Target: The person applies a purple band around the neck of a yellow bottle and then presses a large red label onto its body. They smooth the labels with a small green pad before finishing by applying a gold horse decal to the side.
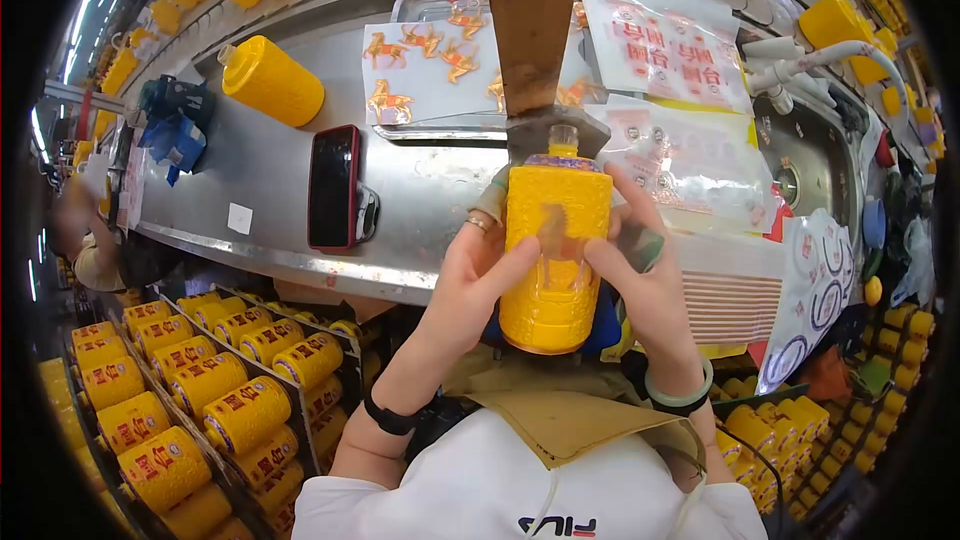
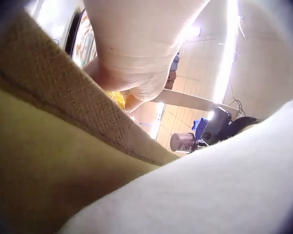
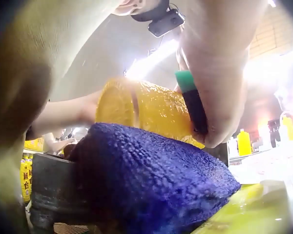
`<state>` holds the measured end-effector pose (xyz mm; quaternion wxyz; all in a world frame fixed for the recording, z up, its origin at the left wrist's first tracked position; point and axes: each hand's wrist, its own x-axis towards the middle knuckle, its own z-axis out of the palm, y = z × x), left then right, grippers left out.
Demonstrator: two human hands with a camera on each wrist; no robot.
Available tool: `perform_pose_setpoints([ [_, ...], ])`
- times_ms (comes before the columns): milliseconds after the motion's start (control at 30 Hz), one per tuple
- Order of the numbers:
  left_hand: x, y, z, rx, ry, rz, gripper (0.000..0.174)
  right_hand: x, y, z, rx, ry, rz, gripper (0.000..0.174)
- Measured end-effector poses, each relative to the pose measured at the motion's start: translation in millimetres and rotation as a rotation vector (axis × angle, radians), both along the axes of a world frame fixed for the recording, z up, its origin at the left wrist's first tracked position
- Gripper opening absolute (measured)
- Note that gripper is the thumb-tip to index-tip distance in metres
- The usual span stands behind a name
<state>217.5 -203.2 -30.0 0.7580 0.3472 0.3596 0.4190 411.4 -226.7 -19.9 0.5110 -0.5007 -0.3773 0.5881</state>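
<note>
A yellow embossed bottle [image 1: 548, 315] with a clear neck lies in front of the person, neck pointing away. Both hands grip it from its sides: the left hand [image 1: 470, 270] at the left, the right hand [image 1: 645, 285] at the right. Their thumbs touch the edges of a brownish horse decal [image 1: 562, 248] on the bottle's face. Tucked in the right hand is a flat green-and-black piece [image 3: 184, 81]. Below the bottle, a blue towel [image 3: 151, 175] shows in the right wrist view. In the left wrist view the left hand [image 2: 132, 53] mostly hides the bottle.
Horse decals [image 1: 460, 60] lie on a sheet beyond the hands, beside a wooden post [image 1: 532, 20]. A phone [image 1: 333, 185] and another yellow bottle [image 1: 275, 82] are at left. Printed sheets [image 1: 690, 155] and a sink [image 1: 815, 160] are at right. Racks of labelled bottles [image 1: 245, 410] stand lower left.
</note>
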Motion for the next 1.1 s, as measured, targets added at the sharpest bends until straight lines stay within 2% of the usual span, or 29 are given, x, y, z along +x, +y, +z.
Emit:
perform_pose_setpoints([
  [100,0,2,-1,0.006,-0.010,0.021,0.066,-1,1,1,-0.008,0.042,0.000,0.071],
  [167,-1,2,-1,0.007,0.010,0.018,0.065,-1,1,0,0.016,-0.036,0.008,0.071],
  [400,-2,1,-1,-0.014,0.003,0.015,0.063,-2,2,-6,0.013,-0.047,-0.019,0.074],
  [700,-4,0,-6,0.028,0.006,0.001,0.062,-2,2,-3,-0.037,0.033,-0.022,0.076],
  [767,-3,-1,-9,-0.085,-0.111,0.048,0.057,1,2,-3,-0.046,0.004,-0.015,0.076],
  [867,-2,-2,-7,-0.122,-0.156,0.110,0.054,5,3,-1,-0.085,0.013,-0.007,0.074],
  [1100,-5,-12,-6,-0.069,-0.085,0.082,0.057,4,4,-5,-0.085,0.005,-0.024,0.071],
])
